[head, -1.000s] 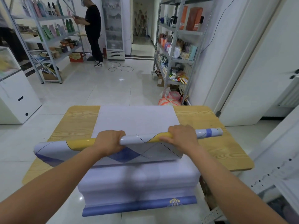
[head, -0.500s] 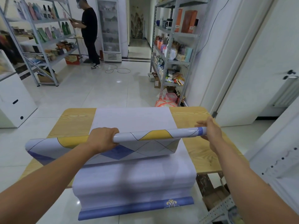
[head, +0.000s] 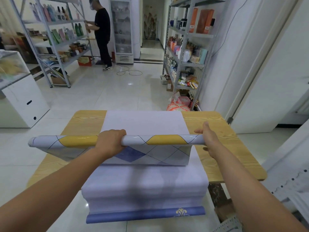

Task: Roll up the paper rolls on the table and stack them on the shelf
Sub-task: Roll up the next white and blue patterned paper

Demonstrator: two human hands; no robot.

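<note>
Your left hand [head: 111, 141] reaches over the table [head: 225, 148], knuckles up, fingers curled round the roll [head: 167, 139] near its middle. Your right hand [head: 209, 139] stands on edge, fingers straight, palm flat against the roll's right end. The roll lies crosswise above the table's middle, its left end past the table's left edge. A patterned flap hangs from it onto the sheet [head: 145, 181], which drapes off the table's near edge. 1 shelf [head: 184, 64] stands beyond the table's far right corner.
</note>
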